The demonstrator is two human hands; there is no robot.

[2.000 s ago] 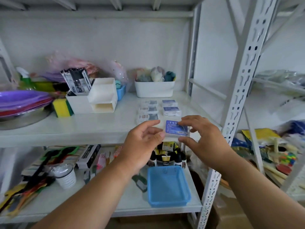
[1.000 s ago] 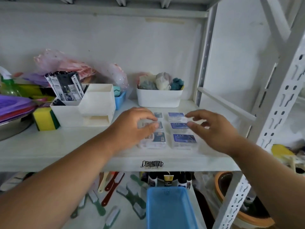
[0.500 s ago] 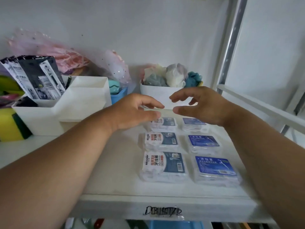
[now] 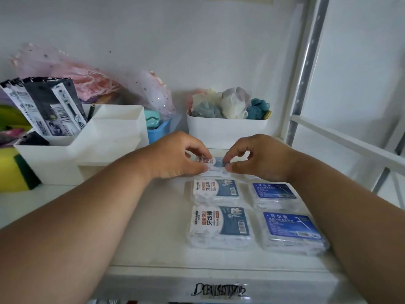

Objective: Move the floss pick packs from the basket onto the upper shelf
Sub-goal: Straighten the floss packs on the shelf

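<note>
Both of my hands are pinched on one floss pick pack at the back of the upper shelf. My left hand nips its left end between thumb and fingertips, and my right hand nips its right end the same way. That pack sits flat or nearly flat on the shelf; I cannot tell whether it is lifted clear.

Nearer to me than my hands, four more packs lie flat in two columns. Below my left hand are two with white-and-blue labels, one just beside my knuckles and one closest to the shelf edge. Below my right hand are two with blue labels, one near my wrist and one at the front. A sixth pack, under my right hand, is mostly hidden.

Just beyond my fingers stands a white bin filled with soft bundles. Beyond my left forearm is a white organiser, with a yellow sponge further left.
</note>
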